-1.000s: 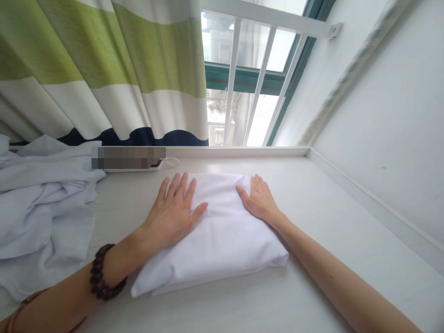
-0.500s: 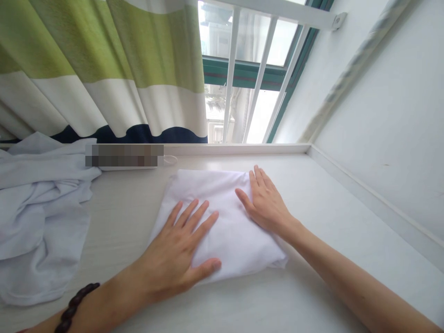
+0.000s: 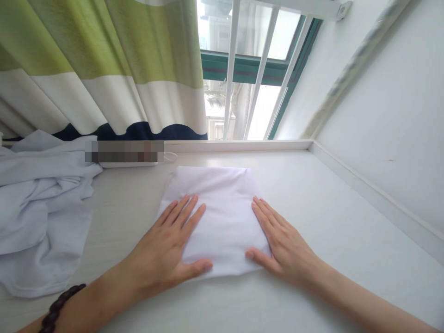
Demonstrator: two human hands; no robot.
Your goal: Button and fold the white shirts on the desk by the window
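Note:
A white folded cloth (image 3: 222, 222), perhaps a garment, lies flat in a rough square on the pale surface. My left hand (image 3: 169, 245) rests on its left side, palm down, with the fingers out and the thumb spread along the near edge. Against the right edge lies my right hand (image 3: 282, 240), its fingers stretched forward and its thumb over the near right corner. Both hands are open and touch the fabric. A dark beaded bracelet (image 3: 60, 305) circles my left wrist.
At the left a second white cloth (image 3: 45, 212) lies crumpled. Behind it, a blurred-out box-like object (image 3: 126, 155) stands by the back ledge (image 3: 243, 146). A green and white curtain (image 3: 104, 69) hangs beside a barred window (image 3: 249, 69). A white wall (image 3: 391, 115) rises at the right.
My right hand has slid toward me along the cloth's right side, from the far right corner to the near one. The left hand has shifted slightly left. The near right corner looks tucked in.

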